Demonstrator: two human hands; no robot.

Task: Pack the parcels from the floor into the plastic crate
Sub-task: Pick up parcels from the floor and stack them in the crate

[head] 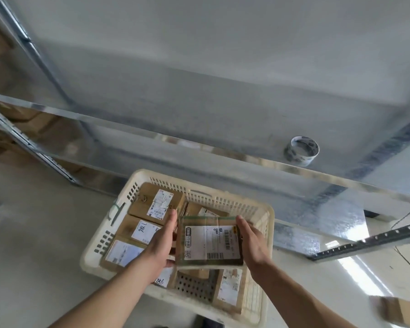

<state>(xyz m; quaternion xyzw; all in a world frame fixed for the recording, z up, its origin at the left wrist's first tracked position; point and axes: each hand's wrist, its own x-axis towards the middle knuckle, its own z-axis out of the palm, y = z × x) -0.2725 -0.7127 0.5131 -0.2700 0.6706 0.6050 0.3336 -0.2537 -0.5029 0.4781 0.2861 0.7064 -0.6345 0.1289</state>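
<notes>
I hold a parcel (210,241) between my two hands, label up, above the crate (258,210). My left hand (160,243) lies flat against its left edge, fingers straight and pointing away from me, thumb tucked under the near corner. My right hand (252,242) presses on the right edge the same way, fingers straight along the side. Neither hand curls round it; the parcel sits squeezed between my palms.

The crate is cream plastic with slotted walls and stands on the pale floor (38,245) against the foot of a metal rack (199,143). Inside it, three parcels lie in a row along the left wall: the far one (155,203), a middle one (141,229) marked by hand on its label, and a near one (121,253). Another box (202,210) shows beyond the parcel I hold, and one more (230,291) lies at the near right. Between them a patch of perforated crate bottom (194,285) is bare.

A tape roll (302,150) stands on the rack's shelf, to the right. A cardboard box (398,310) lies on the floor at my far right, blurred.
</notes>
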